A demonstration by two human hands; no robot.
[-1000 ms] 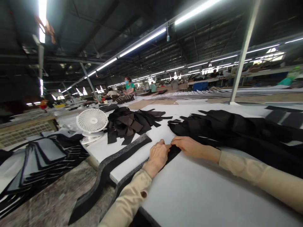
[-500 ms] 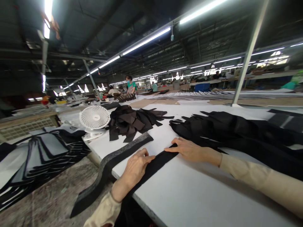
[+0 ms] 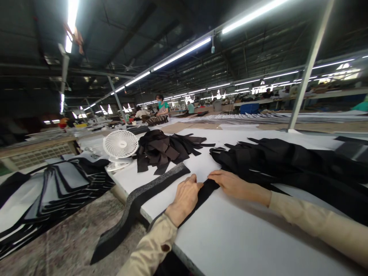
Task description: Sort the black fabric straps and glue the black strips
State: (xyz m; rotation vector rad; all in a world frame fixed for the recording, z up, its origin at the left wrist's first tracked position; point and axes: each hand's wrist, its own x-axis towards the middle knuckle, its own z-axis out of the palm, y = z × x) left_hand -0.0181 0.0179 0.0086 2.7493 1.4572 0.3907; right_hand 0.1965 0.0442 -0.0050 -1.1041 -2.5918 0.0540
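Note:
A black fabric strip lies across the corner of the white table, its near end running over the edge under my left forearm. My left hand is closed on the strip's left edge, fingers curled and tips partly hidden. At the strip's far end, my right hand pinches it between thumb and fingers. The two hands are close together. Left of them lies another strip, black with a grey speckled edge, hanging off the table.
A white fan stands at the table's left edge, beside a heap of dark fabric pieces. More black strips spread on the right. Layered black-and-white panels lie lower left. A metal post rises behind; a person works farther back.
My left hand has slid up along the strip toward my right hand, narrowing the gap between them. My right hand stays at the strip's far end. The view has shifted slightly.

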